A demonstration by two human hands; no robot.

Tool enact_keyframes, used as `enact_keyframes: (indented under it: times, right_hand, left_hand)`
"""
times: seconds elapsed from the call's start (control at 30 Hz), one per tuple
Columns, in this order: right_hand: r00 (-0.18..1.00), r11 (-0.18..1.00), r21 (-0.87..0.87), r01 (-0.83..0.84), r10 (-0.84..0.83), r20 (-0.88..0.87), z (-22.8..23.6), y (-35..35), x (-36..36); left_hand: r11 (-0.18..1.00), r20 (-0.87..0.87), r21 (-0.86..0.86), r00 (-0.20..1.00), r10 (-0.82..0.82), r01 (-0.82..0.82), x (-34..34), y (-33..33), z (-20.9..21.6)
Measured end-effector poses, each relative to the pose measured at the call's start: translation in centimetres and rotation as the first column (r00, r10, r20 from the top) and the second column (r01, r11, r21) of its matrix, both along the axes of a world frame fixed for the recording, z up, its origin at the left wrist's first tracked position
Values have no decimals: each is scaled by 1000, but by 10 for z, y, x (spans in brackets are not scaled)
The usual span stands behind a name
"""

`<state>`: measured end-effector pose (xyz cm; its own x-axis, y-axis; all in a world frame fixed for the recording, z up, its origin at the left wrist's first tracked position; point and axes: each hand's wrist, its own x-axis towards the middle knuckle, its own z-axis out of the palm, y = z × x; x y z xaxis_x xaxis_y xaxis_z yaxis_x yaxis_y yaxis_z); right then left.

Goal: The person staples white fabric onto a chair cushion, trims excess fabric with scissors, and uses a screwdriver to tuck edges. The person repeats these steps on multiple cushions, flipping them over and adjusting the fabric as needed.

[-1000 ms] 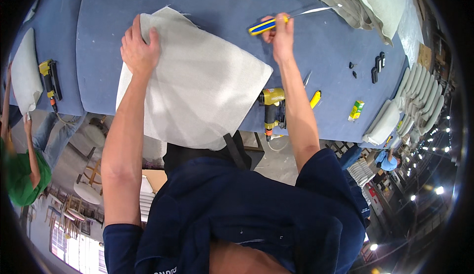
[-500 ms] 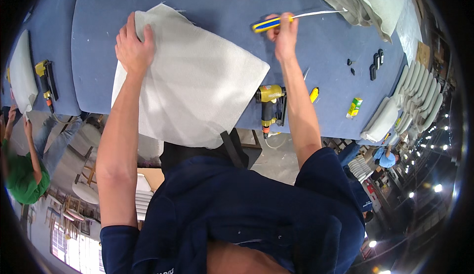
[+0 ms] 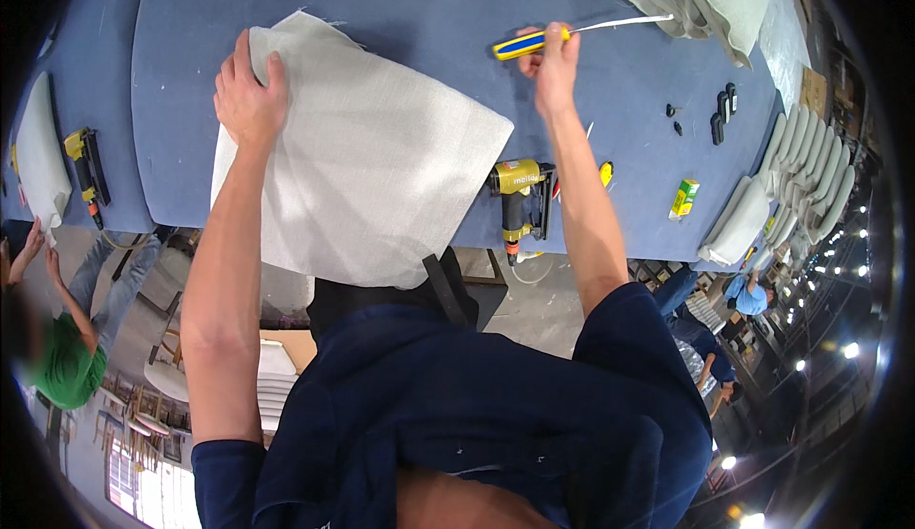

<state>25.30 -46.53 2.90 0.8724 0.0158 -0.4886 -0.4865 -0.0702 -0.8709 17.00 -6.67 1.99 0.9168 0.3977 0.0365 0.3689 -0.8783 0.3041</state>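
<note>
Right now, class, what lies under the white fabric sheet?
The white fabric sheet lies on the blue table, its near edge overhanging. The left hand presses on top. Anything between the fabric and the table is covered, so it cannot be seen.

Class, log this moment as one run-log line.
left hand: flat on white fabric sheet | right hand: gripping yellow-blue tool | surface: blue table

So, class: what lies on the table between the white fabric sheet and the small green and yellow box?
In the head view, a yellow staple gun lies between the white fabric sheet and the green and yellow box, with the person's right forearm crossing above.
</note>
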Motion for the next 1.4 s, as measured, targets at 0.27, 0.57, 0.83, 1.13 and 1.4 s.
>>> enact_keyframes:
  times: [0.27, 0.57, 0.83, 1.13, 1.4]
  right_hand:
    - [1000, 999, 36, -9, 8, 11, -2, -11, 1]
    - [992, 998, -37, -60, 55, -116, 8, -12, -22]
    - [971, 989, -70, -134, 117, -210, 10, -15, -37]
    - [997, 998, -58, 0, -4, -76, 9, -34, -32]
    - [980, 981, -68, 181, -174, 96, 1, -51, -29]
  left_hand:
    - [1000, 1, -6, 1000, -4, 4, 0, 1, 0]
    - [1000, 13, -8, 1000, -7, 7, 0, 1, 0]
    - [1000, 2, 11, 1000, -10, 10, 0, 0, -1]
    - [1000, 13, -6, 1000, -16, 16, 1, -1, 1]
    - [1000, 19, 17, 1000, -24, 24, 1, 1, -2]
